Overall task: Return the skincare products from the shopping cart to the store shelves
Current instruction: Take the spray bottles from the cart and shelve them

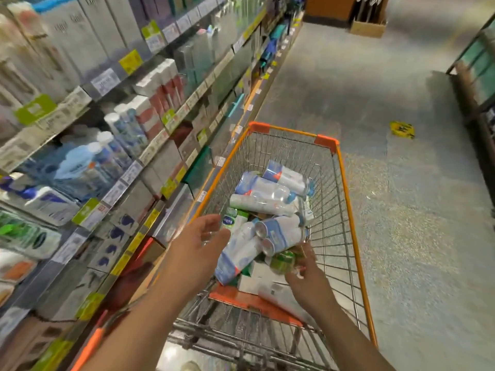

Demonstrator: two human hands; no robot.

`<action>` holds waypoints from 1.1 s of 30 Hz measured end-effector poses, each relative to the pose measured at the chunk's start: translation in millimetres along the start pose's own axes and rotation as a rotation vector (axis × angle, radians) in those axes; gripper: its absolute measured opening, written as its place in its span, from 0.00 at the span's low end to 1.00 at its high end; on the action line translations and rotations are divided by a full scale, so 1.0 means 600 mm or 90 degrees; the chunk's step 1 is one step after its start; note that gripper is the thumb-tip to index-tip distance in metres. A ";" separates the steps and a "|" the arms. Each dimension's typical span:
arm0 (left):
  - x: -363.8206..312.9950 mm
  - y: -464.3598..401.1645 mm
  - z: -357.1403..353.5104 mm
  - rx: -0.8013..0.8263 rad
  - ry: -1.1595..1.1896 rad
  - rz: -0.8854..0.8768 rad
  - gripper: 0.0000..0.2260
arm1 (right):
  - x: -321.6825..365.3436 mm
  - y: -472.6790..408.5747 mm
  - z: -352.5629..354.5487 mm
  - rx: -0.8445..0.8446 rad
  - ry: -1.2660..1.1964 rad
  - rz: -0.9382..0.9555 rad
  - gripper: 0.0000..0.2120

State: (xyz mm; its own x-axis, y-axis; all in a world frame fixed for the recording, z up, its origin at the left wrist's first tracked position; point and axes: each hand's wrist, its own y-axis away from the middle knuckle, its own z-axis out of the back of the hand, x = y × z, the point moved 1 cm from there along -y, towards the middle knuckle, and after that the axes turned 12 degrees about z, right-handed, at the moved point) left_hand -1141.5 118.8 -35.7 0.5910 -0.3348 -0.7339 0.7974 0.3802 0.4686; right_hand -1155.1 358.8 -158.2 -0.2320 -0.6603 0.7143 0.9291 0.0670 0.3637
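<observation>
We see shiny white and blue skincare packs (267, 202) piled in the wire shopping cart (345, 183) with its orange rim. Our right hand (302, 271) reaches low into the cart, fingers curled around a small green pack (284, 261). Our left hand (206, 236) hovers spread over the cart's edge. Store shelves (112, 145) of boxes and bottles stand left.

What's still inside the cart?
The cart holds shrink-wrapped white-and-blue bottle packs, a green item and white boxes. Whatever lies under the pile is hidden.
</observation>
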 end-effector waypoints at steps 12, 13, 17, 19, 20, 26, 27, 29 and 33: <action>0.044 -0.042 -0.041 0.088 0.004 0.072 0.10 | -0.110 -0.006 -0.050 0.259 0.394 -0.145 0.29; 0.049 -0.042 -0.040 0.091 -0.001 0.076 0.10 | -0.112 -0.008 -0.048 0.272 0.413 -0.134 0.29; 0.058 -0.035 -0.035 0.092 -0.010 0.090 0.10 | -0.105 -0.010 -0.043 0.294 0.448 -0.107 0.25; 0.057 -0.032 -0.030 0.094 -0.020 0.091 0.10 | -0.089 -0.012 -0.047 0.276 0.420 -0.096 0.25; 0.056 -0.030 -0.029 0.096 -0.025 0.090 0.10 | -0.080 -0.013 -0.049 0.261 0.394 -0.090 0.27; 0.044 -0.016 -0.026 0.115 -0.064 0.061 0.11 | 0.001 -0.011 -0.030 0.240 0.397 -0.029 0.32; 0.042 -0.013 -0.027 0.121 -0.081 0.051 0.13 | 0.019 -0.009 -0.021 0.250 0.397 -0.017 0.32; 0.040 -0.009 -0.030 0.141 -0.125 0.020 0.17 | 0.059 -0.002 0.003 0.255 0.379 0.014 0.32; 0.026 0.003 -0.037 0.200 -0.253 -0.098 0.28 | 0.159 0.029 0.064 0.258 0.371 0.120 0.30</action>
State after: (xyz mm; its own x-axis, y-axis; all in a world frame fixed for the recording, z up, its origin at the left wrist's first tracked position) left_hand -1133.7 133.6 -57.1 0.4164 -0.6908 -0.5911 0.8403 0.0443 0.5402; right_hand -1172.3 325.7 -60.5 0.2174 -0.8931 0.3938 0.7327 0.4159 0.5387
